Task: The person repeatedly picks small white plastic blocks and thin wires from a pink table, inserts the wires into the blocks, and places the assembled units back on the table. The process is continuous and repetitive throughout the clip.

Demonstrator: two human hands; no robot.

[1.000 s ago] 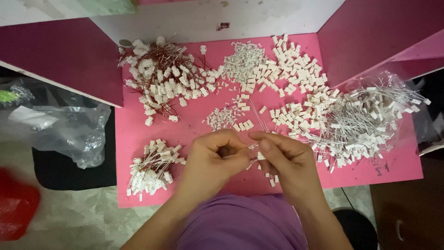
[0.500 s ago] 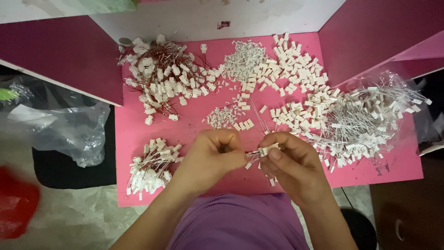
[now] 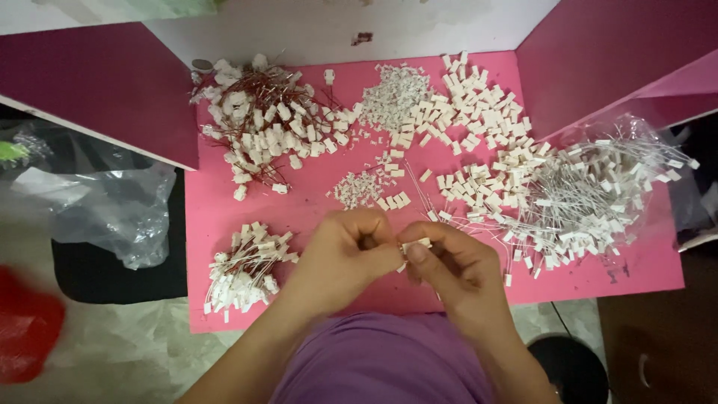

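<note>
Hands: left hand (image 3: pixel 344 258) and right hand (image 3: pixel 456 265) meeting over table (image 3: pixel 314 202), near edge
Connector (image 3: pixel 415 244): sitting between both hands' fingertips
Wired bundle (image 3: pixel 243 269): lying left of left hand

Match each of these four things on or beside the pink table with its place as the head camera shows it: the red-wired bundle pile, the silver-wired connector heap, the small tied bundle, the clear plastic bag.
Things:
1. red-wired bundle pile
2. silver-wired connector heap
3. small tied bundle
4. clear plastic bag

Places:
A. off the pink table, to the left
B. far left of the table
C. right side of the table
D. near left corner, beside the left hand

Pairs: 1-B, 2-C, 3-D, 4-A
</note>
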